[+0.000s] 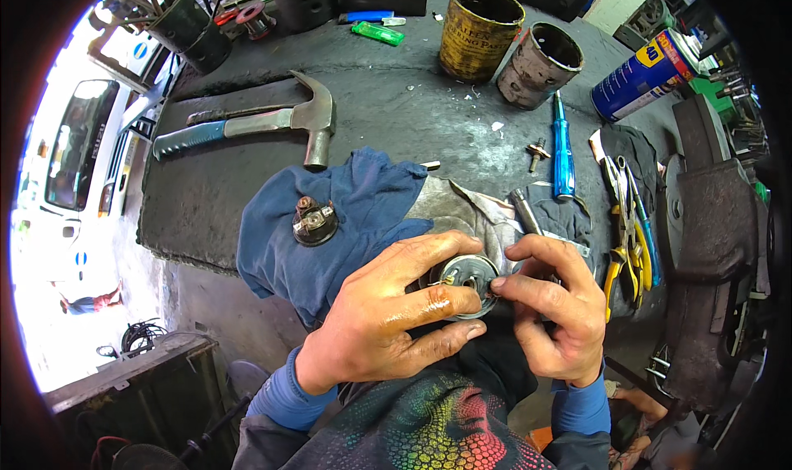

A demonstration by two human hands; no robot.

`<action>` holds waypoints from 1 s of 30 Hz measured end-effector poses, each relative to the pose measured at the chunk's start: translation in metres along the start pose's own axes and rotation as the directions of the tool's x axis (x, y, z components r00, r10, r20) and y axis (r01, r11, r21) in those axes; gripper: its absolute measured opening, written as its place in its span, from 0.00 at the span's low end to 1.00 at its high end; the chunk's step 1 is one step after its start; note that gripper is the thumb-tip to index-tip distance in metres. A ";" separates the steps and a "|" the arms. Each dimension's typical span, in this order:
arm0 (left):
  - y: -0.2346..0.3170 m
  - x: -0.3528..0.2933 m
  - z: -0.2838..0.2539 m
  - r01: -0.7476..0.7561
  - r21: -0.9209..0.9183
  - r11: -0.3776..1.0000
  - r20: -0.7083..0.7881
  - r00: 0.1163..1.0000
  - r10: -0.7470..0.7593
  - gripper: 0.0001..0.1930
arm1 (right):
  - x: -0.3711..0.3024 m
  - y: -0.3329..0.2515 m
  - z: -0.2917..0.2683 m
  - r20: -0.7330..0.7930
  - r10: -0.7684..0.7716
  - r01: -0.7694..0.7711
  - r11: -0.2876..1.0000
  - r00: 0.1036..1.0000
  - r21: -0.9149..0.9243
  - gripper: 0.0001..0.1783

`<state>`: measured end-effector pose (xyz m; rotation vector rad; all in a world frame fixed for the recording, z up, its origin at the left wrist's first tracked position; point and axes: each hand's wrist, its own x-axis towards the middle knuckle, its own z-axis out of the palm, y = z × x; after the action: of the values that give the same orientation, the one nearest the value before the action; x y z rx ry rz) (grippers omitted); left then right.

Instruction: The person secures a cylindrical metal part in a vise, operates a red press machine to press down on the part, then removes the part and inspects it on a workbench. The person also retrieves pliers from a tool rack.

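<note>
A round, cup-like metal housing (pixel 486 265) with metal terminals inside is held low in front of me, over the near edge of the bench. My left hand (pixel 392 305) wraps round its left side, one finger reaching across its face; the fingers look oily. From the right, my right hand (pixel 561 309) curls in with its fingertips at the rim; any small part between them is hidden. Left of the housing, a black round cap with copper-coloured terminals (pixel 314 223) rests on a blue cloth (pixel 276 223). A greyish cloth (pixel 445 206) lies just beyond my hands.
A claw hammer (pixel 272 122) lies at the left. Two tins (pixel 478 37) and a blue spray can (pixel 639 78) stand at the back. To the right are a blue screwdriver (pixel 563 152), yellow-handled pliers (pixel 629 239) and a dark vise (pixel 714 247). A metal tube (pixel 525 210) sits near my right hand.
</note>
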<state>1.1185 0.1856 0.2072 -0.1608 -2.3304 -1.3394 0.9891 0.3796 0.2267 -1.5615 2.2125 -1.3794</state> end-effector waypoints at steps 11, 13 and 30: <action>0.007 0.001 -0.004 -0.008 0.088 0.996 0.061 0.998 0.002 0.17 | 0.023 0.001 -0.021 0.227 0.000 0.004 1.000 0.974 -0.019 0.23; 0.008 0.002 -0.005 -0.014 0.076 0.997 0.070 0.998 0.009 0.16 | 0.025 -0.002 -0.022 0.244 0.045 -0.061 0.996 0.969 0.059 0.23; 0.005 -0.001 -0.011 0.290 -0.339 0.895 0.069 0.956 -0.284 0.27 | 0.035 -0.003 -0.030 0.319 0.028 -0.031 1.000 0.947 0.004 0.26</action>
<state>1.1250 0.1791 0.2155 0.0713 -2.1726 -1.8979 0.9588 0.3702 0.2599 -1.6084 2.0231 -1.0387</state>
